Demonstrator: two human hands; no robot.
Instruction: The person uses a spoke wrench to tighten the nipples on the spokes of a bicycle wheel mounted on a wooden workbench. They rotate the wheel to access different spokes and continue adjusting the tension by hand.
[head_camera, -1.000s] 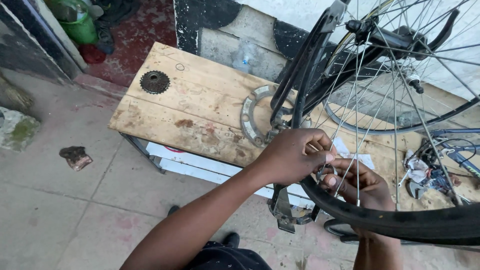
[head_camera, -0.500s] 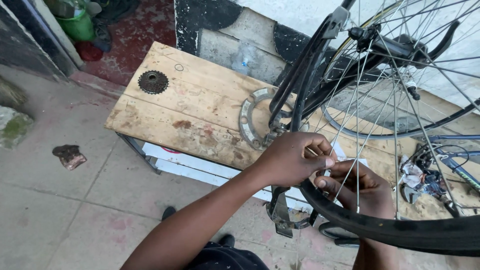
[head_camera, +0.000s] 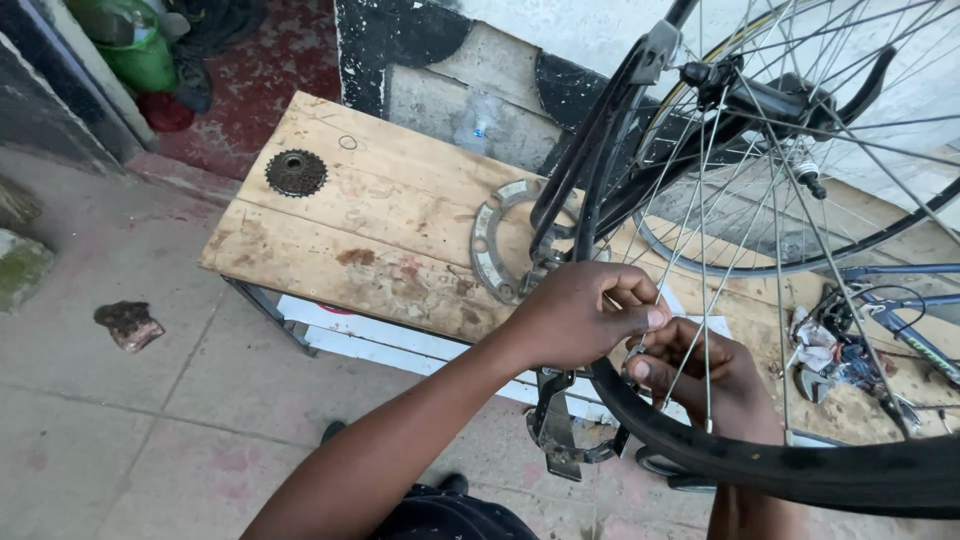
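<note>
Spoked bicycle wheel with black tyre (head_camera: 800, 470) stands upright across the right side of the head view, its lower rim nearest me, its hub high at the upper right. My left hand (head_camera: 580, 315) reaches in from lower left; its fingers (head_camera: 640, 300) are pinched closed on one thin silver spoke (head_camera: 665, 345) just above the rim. My right hand (head_camera: 700, 385) sits just behind the tyre, touching the left hand's fingertips; its fingers curl around the same cluster of spokes, but I cannot tell whether they grip one firmly or only steady it.

Black bicycle frame tubes (head_camera: 590, 170) run diagonally down past the left hand. A grey metal pedal (head_camera: 555, 430) hangs just below the left wrist.

Behind the wheel: a rough wooden plank worktop (head_camera: 330, 230). On it, a dark rusty toothed sprocket cluster (head_camera: 296, 172) near the far left corner, well apart from the hands, and a flat grey metal ring (head_camera: 492, 245) near the frame tubes. Crumpled rags and small tools (head_camera: 840, 355) lie on the right end. A brown stone fragment (head_camera: 128, 323) lies on the concrete floor at left.
</note>
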